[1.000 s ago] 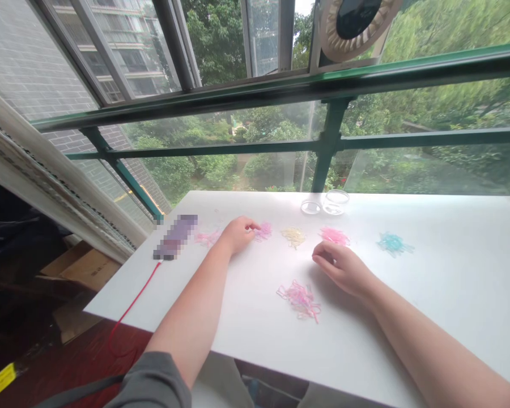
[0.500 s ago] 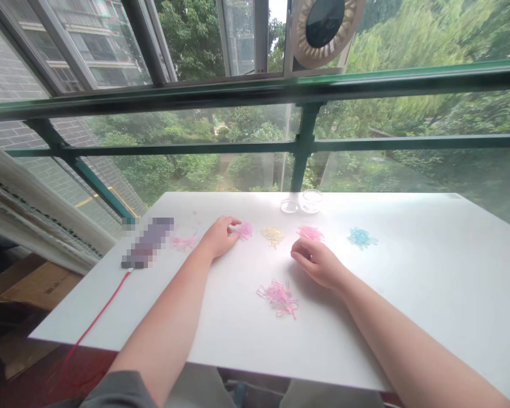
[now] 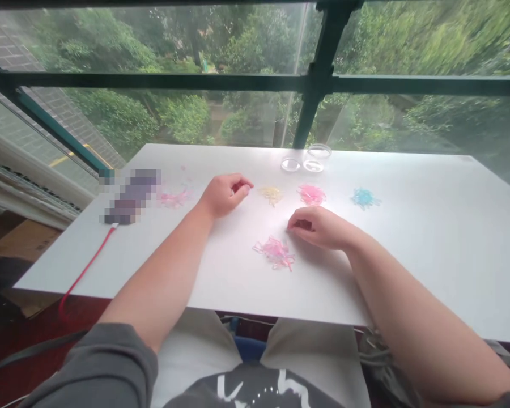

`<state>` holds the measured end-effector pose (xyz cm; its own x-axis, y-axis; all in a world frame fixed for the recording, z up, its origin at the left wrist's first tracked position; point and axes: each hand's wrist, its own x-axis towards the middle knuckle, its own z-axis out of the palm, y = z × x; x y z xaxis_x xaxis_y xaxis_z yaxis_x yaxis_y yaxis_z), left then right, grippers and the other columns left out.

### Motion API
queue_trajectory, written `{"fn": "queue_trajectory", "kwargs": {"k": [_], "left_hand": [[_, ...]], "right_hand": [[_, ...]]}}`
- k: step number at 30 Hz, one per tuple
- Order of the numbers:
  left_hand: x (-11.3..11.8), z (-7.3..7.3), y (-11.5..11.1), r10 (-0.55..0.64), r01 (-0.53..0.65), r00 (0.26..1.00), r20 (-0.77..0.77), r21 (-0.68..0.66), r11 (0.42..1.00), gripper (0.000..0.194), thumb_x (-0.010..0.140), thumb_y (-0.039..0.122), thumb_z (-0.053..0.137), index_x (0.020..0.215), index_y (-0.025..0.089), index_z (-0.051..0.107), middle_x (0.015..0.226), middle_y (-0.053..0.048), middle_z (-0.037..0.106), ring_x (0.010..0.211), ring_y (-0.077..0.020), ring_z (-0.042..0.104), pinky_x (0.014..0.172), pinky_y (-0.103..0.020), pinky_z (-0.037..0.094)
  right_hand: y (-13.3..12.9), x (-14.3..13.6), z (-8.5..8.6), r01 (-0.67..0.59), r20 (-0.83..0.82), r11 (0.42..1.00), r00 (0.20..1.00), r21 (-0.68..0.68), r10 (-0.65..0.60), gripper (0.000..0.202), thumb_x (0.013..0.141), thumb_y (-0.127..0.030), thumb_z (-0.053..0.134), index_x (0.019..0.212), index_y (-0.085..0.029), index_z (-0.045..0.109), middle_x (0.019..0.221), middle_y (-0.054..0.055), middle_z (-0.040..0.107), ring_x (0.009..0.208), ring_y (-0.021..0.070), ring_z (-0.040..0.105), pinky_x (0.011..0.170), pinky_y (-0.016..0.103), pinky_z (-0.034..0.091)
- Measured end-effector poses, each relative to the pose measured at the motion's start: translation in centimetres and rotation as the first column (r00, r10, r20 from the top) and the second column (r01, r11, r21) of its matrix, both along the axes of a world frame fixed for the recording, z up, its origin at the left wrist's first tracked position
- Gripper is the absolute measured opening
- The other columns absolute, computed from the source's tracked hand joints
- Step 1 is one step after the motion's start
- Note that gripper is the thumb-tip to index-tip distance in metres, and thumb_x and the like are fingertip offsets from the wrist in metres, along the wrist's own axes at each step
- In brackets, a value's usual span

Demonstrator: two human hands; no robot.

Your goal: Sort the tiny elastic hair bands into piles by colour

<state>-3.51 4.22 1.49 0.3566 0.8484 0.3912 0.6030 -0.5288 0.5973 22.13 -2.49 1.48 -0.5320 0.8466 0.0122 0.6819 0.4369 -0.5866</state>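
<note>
Left hand (image 3: 224, 194) rests curled on the white surface (image 3: 408, 238), fingertips pressed over a purple strip pile, evidently sorting by colour. Right hand (image 3: 318, 226), loosely closed, holds nothing visible beside the mixed pink pile (image 3: 275, 253). Beyond lie yellow (image 3: 272, 194), pink (image 3: 311, 194) and blue (image 3: 363, 198) piles, kept apart.

The person wears a grey short-sleeved top, and its soft rolled sleeve edge (image 3: 110, 362) shows on the left upper arm. Both forearms and the left hand (image 3: 223, 195) and the right hand (image 3: 318, 226) are bare. On the lap there are light beige trousers (image 3: 195, 351) and a dark grey cloth with white markings (image 3: 255, 391).
</note>
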Motion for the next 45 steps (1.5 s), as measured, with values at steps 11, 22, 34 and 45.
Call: {"fn": "queue_trajectory", "kwargs": {"k": [11, 22, 34, 45], "left_hand": [[3.3, 0.1, -2.9, -0.517, 0.456, 0.84, -0.165, -0.3, 0.838, 0.019, 0.073, 0.022, 0.055, 0.081, 0.017, 0.072, 0.07, -0.002, 0.067, 0.06, -0.0093, 0.054, 0.057, -0.02, 0.038], [4.1, 0.4, -3.7, -0.551, 0.464, 0.801, -0.232, -0.341, 0.818, 0.02, 0.07, 0.019, 0.053, 0.077, 0.019, 0.071, 0.066, 0.0, 0.066, 0.057, -0.0092, 0.052, 0.055, -0.021, 0.035], [4.0, 0.5, -3.9, -0.541, 0.445, 0.815, -0.206, -0.374, 0.814, 0.019, 0.069, 0.019, 0.054, 0.077, 0.019, 0.071, 0.065, 0.0, 0.066, 0.056, -0.0093, 0.053, 0.053, -0.021, 0.036], [4.3, 0.4, -4.2, -0.524, 0.44, 0.832, -0.183, -0.358, 0.823, 0.019, 0.073, 0.032, 0.059, 0.073, 0.017, 0.07, 0.065, -0.001, 0.066, 0.057, -0.01, 0.054, 0.052, -0.021, 0.036]], "right_hand": [[-0.7, -0.9, 0.2, -0.109, 0.056, 0.994, 0.992, -0.022, 0.111, 0.018, 0.071, -0.015, 0.056, 0.082, -0.02, 0.07, 0.072, 0.001, 0.067, 0.06, 0.0113, 0.054, 0.058, 0.023, 0.04], [-0.7, -0.8, 0.1, -0.144, 0.034, 0.989, 0.989, 0.027, 0.143, 0.021, 0.071, -0.01, 0.054, 0.083, -0.019, 0.069, 0.068, 0.0, 0.064, 0.058, 0.0104, 0.052, 0.057, 0.022, 0.039], [-0.7, -0.9, 0.0, -0.112, 0.024, 0.994, 0.993, -0.001, 0.112, 0.016, 0.072, -0.011, 0.052, 0.079, -0.018, 0.065, 0.073, 0.002, 0.065, 0.062, 0.0123, 0.054, 0.06, 0.024, 0.04], [-0.8, -1.1, 0.4, -0.046, -0.013, 0.998, 0.999, -0.05, 0.045, 0.012, 0.077, -0.015, 0.049, 0.08, -0.017, 0.06, 0.069, 0.001, 0.06, 0.058, 0.0104, 0.048, 0.054, 0.022, 0.037]]}}
